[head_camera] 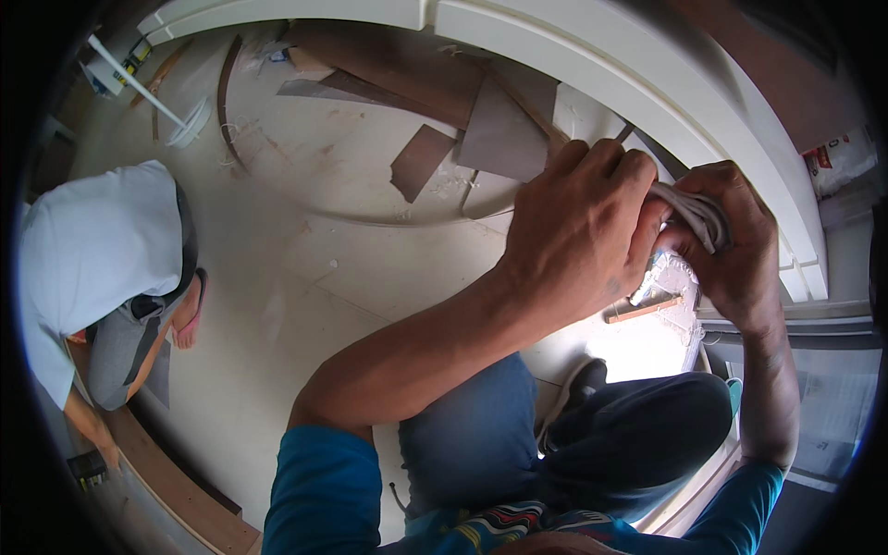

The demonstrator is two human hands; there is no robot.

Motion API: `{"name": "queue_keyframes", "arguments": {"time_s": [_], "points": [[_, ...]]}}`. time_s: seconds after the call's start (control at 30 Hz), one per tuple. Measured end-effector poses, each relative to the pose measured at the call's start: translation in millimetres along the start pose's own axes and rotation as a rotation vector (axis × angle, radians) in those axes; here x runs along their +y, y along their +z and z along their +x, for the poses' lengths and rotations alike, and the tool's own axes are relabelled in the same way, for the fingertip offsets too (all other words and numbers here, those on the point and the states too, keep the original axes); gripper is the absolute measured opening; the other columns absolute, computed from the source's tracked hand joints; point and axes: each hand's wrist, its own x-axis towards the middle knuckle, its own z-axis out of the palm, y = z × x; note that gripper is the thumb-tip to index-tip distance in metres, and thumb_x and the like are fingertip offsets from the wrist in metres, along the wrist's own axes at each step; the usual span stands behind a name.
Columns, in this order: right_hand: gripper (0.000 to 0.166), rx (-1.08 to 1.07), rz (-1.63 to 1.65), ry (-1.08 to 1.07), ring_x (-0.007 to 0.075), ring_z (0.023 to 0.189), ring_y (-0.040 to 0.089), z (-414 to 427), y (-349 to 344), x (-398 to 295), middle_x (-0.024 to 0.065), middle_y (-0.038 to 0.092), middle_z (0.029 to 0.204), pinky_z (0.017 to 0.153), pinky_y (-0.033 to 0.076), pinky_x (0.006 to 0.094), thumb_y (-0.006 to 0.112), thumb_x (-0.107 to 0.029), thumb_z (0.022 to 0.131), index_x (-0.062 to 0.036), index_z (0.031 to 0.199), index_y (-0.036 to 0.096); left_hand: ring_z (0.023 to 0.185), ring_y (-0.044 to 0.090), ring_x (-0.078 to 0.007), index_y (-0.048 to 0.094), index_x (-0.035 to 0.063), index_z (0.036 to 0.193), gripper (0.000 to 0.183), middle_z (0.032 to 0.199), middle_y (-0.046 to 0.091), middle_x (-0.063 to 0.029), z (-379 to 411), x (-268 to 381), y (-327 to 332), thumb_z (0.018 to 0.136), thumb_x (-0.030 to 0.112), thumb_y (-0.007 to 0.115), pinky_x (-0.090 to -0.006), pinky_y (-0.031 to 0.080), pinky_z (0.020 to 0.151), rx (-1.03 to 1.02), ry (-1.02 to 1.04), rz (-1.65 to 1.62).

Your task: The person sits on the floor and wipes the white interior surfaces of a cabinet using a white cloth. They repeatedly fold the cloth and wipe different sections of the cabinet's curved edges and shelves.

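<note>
Both my hands are raised at the right of the view, close together. A folded grey cloth (697,211) is bunched between them. My left hand (579,222), on the arm coming from the left, has its fingers curled at the cloth's near end. My right hand (739,239) wraps around the cloth's other side, thumb inward. Behind the hands curves the edge of a white panelled board (694,118). What the fingertips press against is partly hidden.
Brown sheet offcuts (510,125) and shavings lie on the tiled floor (277,277). A wood strip (642,309) lies below my hands. Another person (104,243) crouches at left beside a curved wooden piece (173,479). A white stick with a round base (187,128) stands at upper left.
</note>
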Motion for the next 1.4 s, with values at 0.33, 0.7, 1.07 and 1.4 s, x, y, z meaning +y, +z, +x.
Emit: {"name": "queue_keyframes", "arguments": {"time_s": [0.33, 0.7, 1.07, 1.4], "points": [[0.028, -0.109, 0.242, -0.11, 0.0185, 0.099, 0.073, 66, 62, 9, 0.011, 0.074, 0.107, 0.088, 0.059, 0.034, 0.084, -0.003, 0.097, 0.0004, 0.122, 0.072, 0.099, 0.07, -0.0266, 0.065, 0.0062, 0.139, 0.059, 0.126, 0.067, -0.0151, -22, -46, -62, 0.097, 0.042, 0.086, -0.0405, 0.059, 0.077, 0.213, -0.179, 0.027], [0.03, -0.263, 1.108, 0.087, 0.0112, 0.084, 0.074, 123, 173, 22, 0.0063, 0.074, 0.104, 0.07, 0.058, 0.0272, 0.07, -0.018, 0.112, -0.0004, 0.134, 0.059, 0.094, 0.066, -0.0153, 0.07, 0.0002, 0.131, 0.047, 0.114, 0.074, -0.0106, -18, -66, -135, 0.105, 0.039, 0.076, -0.0306, 0.056, 0.076, 0.007, -0.626, 0.217], [0.031, -0.22, 1.384, 0.101, 0.0174, 0.085, 0.077, 165, 226, 34, 0.0106, 0.074, 0.109, 0.072, 0.062, 0.0307, 0.069, -0.018, 0.112, -0.0019, 0.135, 0.057, 0.097, 0.07, -0.0158, 0.077, 0.003, 0.114, 0.033, 0.097, 0.075, -0.0051, 119, -125, -161, 0.101, 0.033, 0.08, -0.0334, 0.059, 0.082, -0.451, -0.754, 0.002], [0.036, -0.387, 0.913, -0.209, 0.0248, 0.086, 0.077, 197, 245, 24, 0.0157, 0.073, 0.109, 0.079, 0.062, 0.0362, 0.08, -0.002, 0.096, -0.0012, 0.127, 0.062, 0.098, 0.076, -0.0238, 0.081, 0.0004, 0.115, 0.029, 0.103, 0.08, -0.0184, 204, -111, -218, 0.102, 0.026, 0.078, -0.0374, 0.06, 0.081, -0.285, -0.693, 0.546]]}}
